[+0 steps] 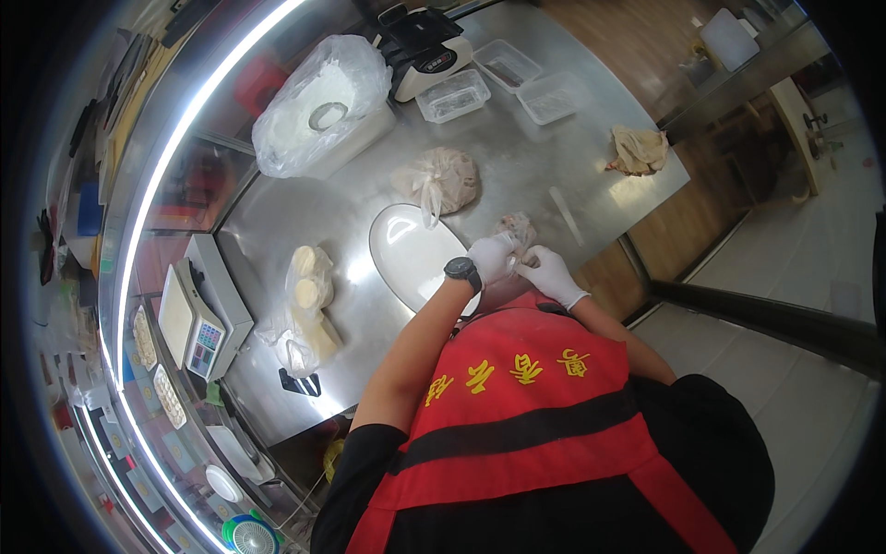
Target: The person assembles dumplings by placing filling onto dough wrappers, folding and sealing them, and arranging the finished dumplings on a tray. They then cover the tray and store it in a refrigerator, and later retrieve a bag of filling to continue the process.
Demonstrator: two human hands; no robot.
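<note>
My left hand, in a white glove with a black watch at the wrist, grips a small clear plastic bag with pinkish-brown contents. Thumb and fingers of my right hand, also white-gloved, pinch the gathered plastic of the same bag near its lower side. Both hands are close together at the near edge of the steel table. Beside and partly under my left forearm lies an oval white plate with a dark rim. Beyond the plate sits a larger knotted plastic bag of brownish food, whose exact kind I cannot tell.
A tub lined with plastic holds white powder and a round cup. Near it are a black-and-white machine and clear containers. Bagged pale rounds and a scale are left; a crumpled cloth lies right, on the steel table.
</note>
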